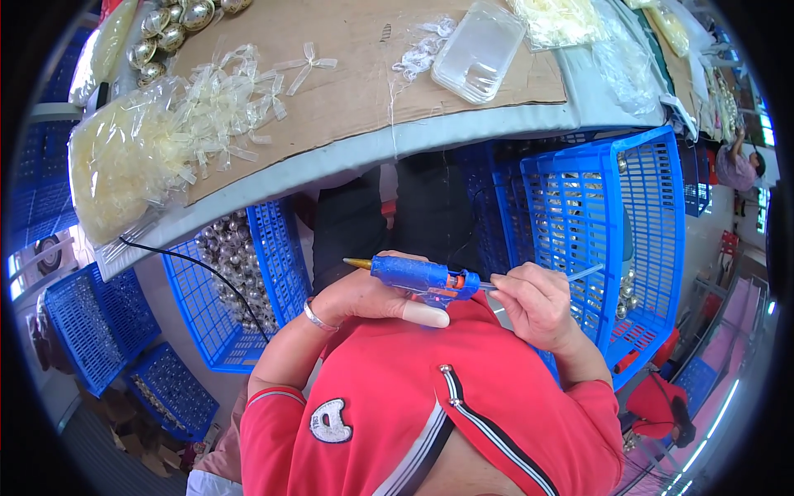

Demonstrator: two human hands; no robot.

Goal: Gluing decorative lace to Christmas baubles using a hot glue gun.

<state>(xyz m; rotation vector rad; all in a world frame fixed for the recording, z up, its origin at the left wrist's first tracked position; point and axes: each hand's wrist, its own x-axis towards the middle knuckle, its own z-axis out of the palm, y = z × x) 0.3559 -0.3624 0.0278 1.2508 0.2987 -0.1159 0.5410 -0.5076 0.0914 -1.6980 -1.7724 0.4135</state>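
At the far left a clear bag of pale ribbon bows (124,165) lies on the table (463,132), with loose bows spilling to its right over the brown cardboard sheet (347,83) that covers the tabletop, and shiny silver-gold baubles (169,29) sit at the table's far left corner. Below the table edge stand blue plastic crates (273,248), one filled with silver baubles, and a black cord (198,269) runs down across it. In the middle, close to the person's red jacket (413,397), the left hand (364,296) wraps around the grip of a blue hot glue gun (418,277), its brass nozzle pointing left and a capped finger lying under the body; a bracelet sits on that wrist. Just right of the gun's rear end, the right hand (538,306) pinches a clear glue stick (579,274) between fingertips, the stick meeting the gun's orange back end. Behind it stands another blue crate (637,207) tilted on edge. On the table above, a clear plastic tray (480,51) rests on the cardboard.
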